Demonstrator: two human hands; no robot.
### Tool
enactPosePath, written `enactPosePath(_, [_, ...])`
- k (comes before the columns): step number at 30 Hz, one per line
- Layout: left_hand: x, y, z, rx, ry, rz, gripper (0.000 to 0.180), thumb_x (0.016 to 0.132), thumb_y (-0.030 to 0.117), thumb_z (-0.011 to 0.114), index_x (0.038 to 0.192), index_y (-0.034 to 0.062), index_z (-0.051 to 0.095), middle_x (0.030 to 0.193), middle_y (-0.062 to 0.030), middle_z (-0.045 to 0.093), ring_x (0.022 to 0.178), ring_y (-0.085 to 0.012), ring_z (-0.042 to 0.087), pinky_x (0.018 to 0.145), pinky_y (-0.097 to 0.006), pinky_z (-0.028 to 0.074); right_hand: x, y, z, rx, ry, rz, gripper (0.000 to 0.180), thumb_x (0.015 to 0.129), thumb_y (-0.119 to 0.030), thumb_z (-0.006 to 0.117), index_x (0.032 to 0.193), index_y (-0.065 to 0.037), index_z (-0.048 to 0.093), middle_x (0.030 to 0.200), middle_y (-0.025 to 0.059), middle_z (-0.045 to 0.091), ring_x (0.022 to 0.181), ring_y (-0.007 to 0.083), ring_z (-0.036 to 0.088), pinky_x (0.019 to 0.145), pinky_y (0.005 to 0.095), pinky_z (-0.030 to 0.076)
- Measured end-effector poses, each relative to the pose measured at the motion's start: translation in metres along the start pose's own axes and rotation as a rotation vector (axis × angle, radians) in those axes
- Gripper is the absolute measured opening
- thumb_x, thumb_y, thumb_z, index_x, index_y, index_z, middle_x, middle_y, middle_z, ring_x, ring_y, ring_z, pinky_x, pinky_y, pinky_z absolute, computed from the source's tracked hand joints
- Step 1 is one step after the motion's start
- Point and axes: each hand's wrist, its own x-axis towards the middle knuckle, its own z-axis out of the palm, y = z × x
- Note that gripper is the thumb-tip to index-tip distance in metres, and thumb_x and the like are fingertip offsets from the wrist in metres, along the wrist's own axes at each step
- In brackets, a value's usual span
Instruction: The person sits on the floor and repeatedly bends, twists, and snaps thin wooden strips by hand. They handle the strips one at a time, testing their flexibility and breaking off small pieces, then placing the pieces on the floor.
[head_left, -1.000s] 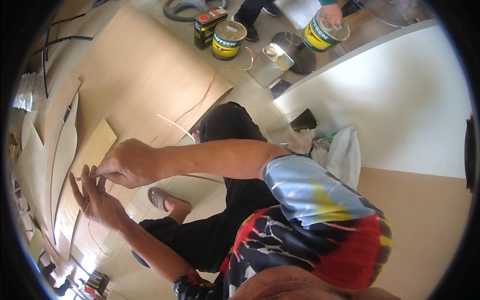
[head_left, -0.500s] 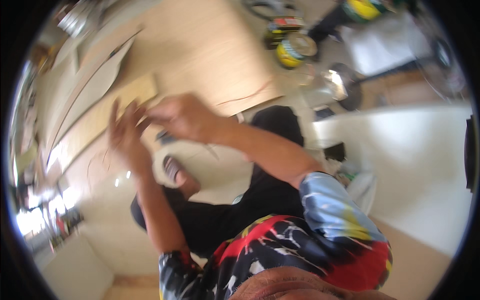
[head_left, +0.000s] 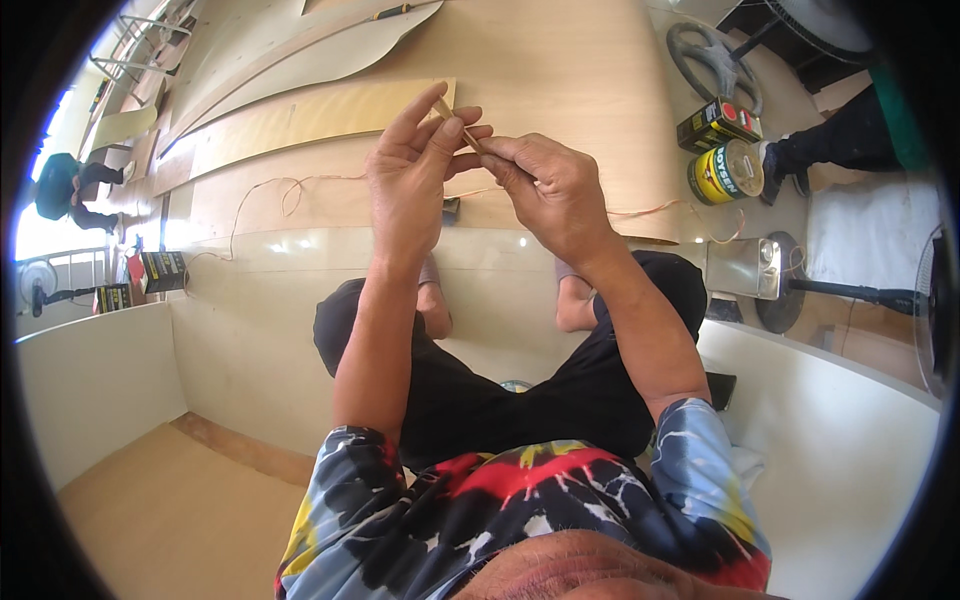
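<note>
A slim wooden stick (head_left: 470, 140) runs slantwise between my two raised hands. My left hand (head_left: 408, 185) has its thumb and fingers about the upper part of the stick, the index finger pointing up. The thumb and index finger of my right hand (head_left: 560, 190) pinch its lower end, with the other fingers curled in. Both hands are above the near edge of a large plywood sheet (head_left: 570, 100). Beyond my left hand a narrow wooden strip (head_left: 300, 118) lies on the sheet. A small dark object (head_left: 451, 210), partly hidden, is between my wrists.
A thin orange wire (head_left: 232, 225) trails over the sheet's near edge. A curved pale sheet (head_left: 350, 55) lies farther back. At right are a yellow can (head_left: 722, 175), a black tin (head_left: 715, 125), a standing fan (head_left: 935, 310) and another person's leg (head_left: 840, 150). Another person (head_left: 65, 185) is far left.
The view has turned and steadied from a blur. My hands now appear farther right and higher in the picture, still close together; the stick between them now shows clearly.
</note>
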Motion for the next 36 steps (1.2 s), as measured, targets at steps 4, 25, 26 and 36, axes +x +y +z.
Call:
enactPosePath(4, [-0.001, -0.002, 0.0, -0.004, 0.006, 0.019, 0.042, 0.1, 0.009, 0.062, 0.139, -0.0033, 0.051, 0.113, -0.0208, 0.07, 0.101, -0.0263, 0.072, 0.079, -0.033, 0.064, -0.002, -0.001, 0.0, 0.024, 0.038, -0.045, 0.02, 0.092, -0.007, 0.07, 0.111, -0.003, 0.073, 0.087, 0.0126, 0.072, 0.072, 0.0231, 0.069, 0.064, 0.0318, 0.055])
enactPosePath(25, [-0.002, 0.001, -0.001, -0.063, 0.0, 0.047, 0.041, 0.099, 0.012, 0.065, 0.134, -0.0055, 0.055, 0.111, -0.0233, 0.07, 0.098, -0.0276, 0.072, 0.078, -0.035, 0.065, -0.001, -0.024, -0.013, 0.049, 0.062, 0.036, 0.014, 0.087, 0.001, 0.073, 0.1, -0.003, 0.075, 0.093, 0.0097, 0.072, 0.077, 0.0203, 0.071, 0.067, 0.0292, 0.057])
enactPosePath(26, [-0.003, 0.001, -0.001, -0.053, 0.005, 0.044, 0.042, 0.099, 0.012, 0.064, 0.135, -0.0056, 0.053, 0.111, -0.0235, 0.07, 0.098, -0.028, 0.072, 0.078, -0.035, 0.065, -0.003, -0.026, -0.016, -0.004, 0.052, 0.035, 0.015, 0.086, 0.001, 0.073, 0.101, -0.002, 0.075, 0.093, 0.0097, 0.072, 0.076, 0.0202, 0.071, 0.067, 0.0289, 0.057])
enactPosePath(36, [-0.002, -0.012, -0.001, -0.365, -0.182, -0.065, 0.046, 0.102, 0.01, 0.059, 0.143, -0.004, 0.043, 0.118, -0.0263, 0.067, 0.101, -0.0299, 0.072, 0.078, -0.036, 0.066, -0.007, -0.035, -0.023, -0.06, 0.175, -0.061, 0.016, 0.085, 0.002, 0.074, 0.101, -0.001, 0.074, 0.087, 0.0098, 0.07, 0.069, 0.0189, 0.069, 0.059, 0.0293, 0.054])
